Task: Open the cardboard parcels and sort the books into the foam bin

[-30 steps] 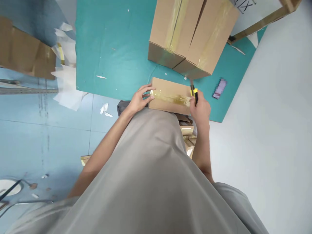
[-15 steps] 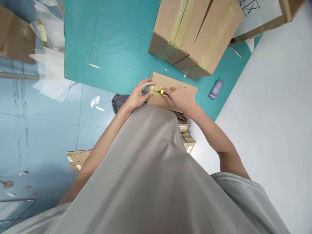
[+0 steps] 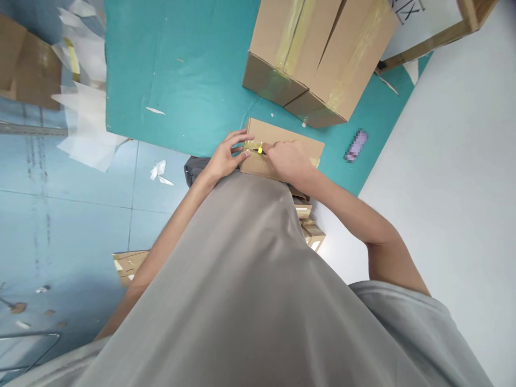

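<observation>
A small cardboard box (image 3: 282, 131) lies at the near edge of the green tabletop, close to my body, with clear yellowish tape across its top. My left hand (image 3: 226, 157) grips its left end, fingers and thumb over the edge. In my right hand (image 3: 291, 160) is a utility knife (image 3: 260, 150) with a yellow part showing. The fist covers most of its handle. The knife's front end is at the tape, close to my left thumb; a dark slit shows there, and how deep the blade sits I cannot tell.
Two large taped cartons (image 3: 296, 48) stand beyond the box on the green tabletop (image 3: 177, 70). A blurred purple item (image 3: 356, 146) lies to the right. White sheets (image 3: 88, 123) hang at the left. More boxes (image 3: 312, 235) are below the table, beside the white wall (image 3: 451, 177).
My right hand and the knife have shifted slightly left along the tape, toward my left hand. My left hand keeps its place on the box's end.
</observation>
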Demonstrator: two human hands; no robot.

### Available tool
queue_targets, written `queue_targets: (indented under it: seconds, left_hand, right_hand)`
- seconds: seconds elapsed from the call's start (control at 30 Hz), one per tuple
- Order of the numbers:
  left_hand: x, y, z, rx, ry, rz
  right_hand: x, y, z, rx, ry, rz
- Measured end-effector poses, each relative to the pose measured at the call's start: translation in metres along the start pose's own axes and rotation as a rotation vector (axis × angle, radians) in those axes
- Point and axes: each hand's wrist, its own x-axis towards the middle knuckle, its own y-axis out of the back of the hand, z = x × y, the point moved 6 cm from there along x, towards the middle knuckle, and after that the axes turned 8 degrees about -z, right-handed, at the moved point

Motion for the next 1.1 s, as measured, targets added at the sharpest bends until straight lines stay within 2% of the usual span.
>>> queue_targets:
  seconds: [0.13,0.4,0.53,0.67,0.77,0.83,0.93,1.0,1.1]
  left_hand:
    - [0.001,-0.001,0.002,0.020,0.007,-0.001]
    - [-0.002,-0.004,0.006,0.024,-0.009,0.008]
    - [-0.004,0.004,0.006,-0.002,-0.015,0.040]
    - [-0.006,0.034,0.010,0.084,0.028,0.140]
    - [-0.013,0.069,0.014,0.257,0.098,0.347]
    - [-0.020,0.088,0.019,0.396,0.087,0.498]
    - [-0.026,0.100,0.025,0.568,0.047,0.620]
    - [-0.026,0.101,0.025,0.620,0.074,0.637]
    - [-0.024,0.099,0.023,0.605,0.137,0.620]
  right_hand:
    - [0.000,-0.005,0.003,0.004,-0.028,-0.003]
    - [-0.025,-0.030,0.040,-0.001,-0.116,-0.037]
    - [-0.026,-0.032,0.046,-0.015,-0.088,-0.035]
    - [-0.006,-0.021,0.028,0.014,-0.016,0.031]
    - [0.017,-0.005,-0.003,0.052,0.057,0.098]
    - [0.032,0.009,-0.027,0.066,0.106,0.134]
    - [0.047,0.026,-0.053,0.065,0.150,0.166]
    - [0.048,0.029,-0.054,0.056,0.138,0.160]
    - [0.034,0.016,-0.028,0.038,0.060,0.104]
